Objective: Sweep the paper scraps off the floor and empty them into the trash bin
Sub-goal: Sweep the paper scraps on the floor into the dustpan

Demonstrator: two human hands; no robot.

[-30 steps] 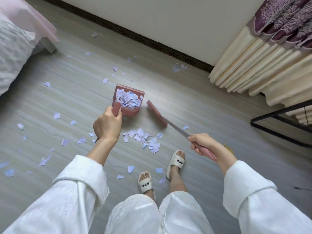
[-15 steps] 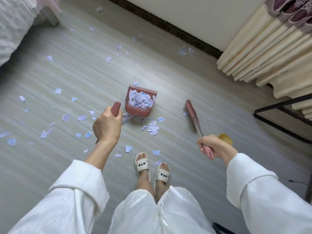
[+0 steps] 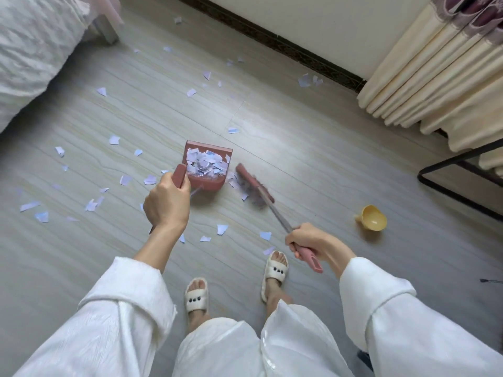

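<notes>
A red dustpan [image 3: 208,183] stands on the grey floor, heaped with pale paper scraps [image 3: 206,163]. My left hand [image 3: 167,204] grips the dustpan's red handle from above. My right hand [image 3: 307,240] grips the pink end of the broom's handle. The red broom head [image 3: 254,183] lies on the floor just right of the dustpan, blurred, with a few scraps under its bristles. Several more scraps [image 3: 92,204] lie scattered to the left, near my feet and toward the far wall. No trash bin is in view.
A bed with a white cover [image 3: 30,50] fills the upper left. Cream curtains [image 3: 435,77] hang at the upper right above a black metal frame [image 3: 460,197]. A yellow cup [image 3: 373,221] lies on its side to the right. My slippered feet [image 3: 275,273] stand below the broom.
The broom head has swung left, pushing the small pile of scraps up against the dustpan's right side. My right foot has stepped forward, and the yellow cup has come into full view.
</notes>
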